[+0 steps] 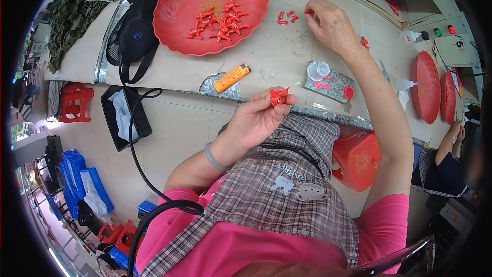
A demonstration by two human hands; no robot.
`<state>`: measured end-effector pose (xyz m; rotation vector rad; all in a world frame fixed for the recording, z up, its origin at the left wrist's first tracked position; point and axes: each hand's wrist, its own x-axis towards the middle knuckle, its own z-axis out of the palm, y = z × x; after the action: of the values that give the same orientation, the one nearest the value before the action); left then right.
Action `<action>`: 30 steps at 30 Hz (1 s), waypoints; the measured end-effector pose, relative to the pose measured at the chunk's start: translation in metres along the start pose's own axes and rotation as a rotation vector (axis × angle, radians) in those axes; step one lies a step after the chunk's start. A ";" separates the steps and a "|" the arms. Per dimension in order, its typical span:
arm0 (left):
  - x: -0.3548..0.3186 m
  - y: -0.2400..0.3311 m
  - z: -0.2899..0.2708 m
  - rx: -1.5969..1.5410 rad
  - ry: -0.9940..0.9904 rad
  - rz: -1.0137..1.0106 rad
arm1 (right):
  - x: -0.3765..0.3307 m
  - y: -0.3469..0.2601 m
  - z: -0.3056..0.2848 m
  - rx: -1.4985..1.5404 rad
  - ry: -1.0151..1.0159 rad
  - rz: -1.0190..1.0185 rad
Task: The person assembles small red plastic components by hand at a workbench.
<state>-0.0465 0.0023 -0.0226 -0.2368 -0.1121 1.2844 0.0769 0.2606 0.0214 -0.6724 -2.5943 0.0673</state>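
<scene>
Workbench edge [307, 110], figure [278, 97] between fingers [288, 98]

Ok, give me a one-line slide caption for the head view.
Left hand holds a small red plastic figure while right hand reaches for loose red pieces beside a red dish.

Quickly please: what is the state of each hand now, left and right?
Left hand: closed, holding a small red figure in its fingertips.
Right hand: fingers pinched on a small red piece on the table.
</scene>
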 end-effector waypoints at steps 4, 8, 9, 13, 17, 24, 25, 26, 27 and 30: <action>0.001 -0.001 -0.003 0.063 -0.010 -0.002 | -0.014 -0.012 -0.036 0.296 0.081 0.191; 0.001 -0.006 0.001 0.181 0.014 0.021 | -0.047 -0.031 -0.078 0.693 0.105 0.446; 0.002 -0.009 0.006 0.222 0.041 0.023 | -0.059 -0.039 -0.086 0.684 0.109 0.453; 0.005 -0.015 0.015 0.341 0.069 0.015 | -0.111 -0.072 -0.107 1.129 0.146 0.710; 0.008 -0.021 0.014 0.504 0.145 -0.005 | -0.151 -0.094 -0.099 1.492 0.043 0.955; 0.012 -0.034 0.018 1.048 0.121 -0.027 | -0.177 -0.114 -0.081 1.646 -0.012 1.053; 0.013 -0.039 0.021 1.046 0.126 -0.032 | -0.178 -0.116 -0.080 1.646 -0.007 1.055; 0.013 -0.044 0.024 1.183 0.148 0.000 | -0.179 -0.117 -0.079 1.648 -0.006 1.061; 0.014 -0.047 0.025 1.321 0.171 0.035 | -0.180 -0.117 -0.078 1.595 -0.021 1.039; 0.014 -0.053 0.022 1.487 0.206 0.120 | -0.180 -0.124 -0.079 1.414 -0.041 0.983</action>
<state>0.0020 0.0042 0.0110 0.9094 1.0221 1.1556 0.1962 0.0609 0.0365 -1.1419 -1.3373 1.8988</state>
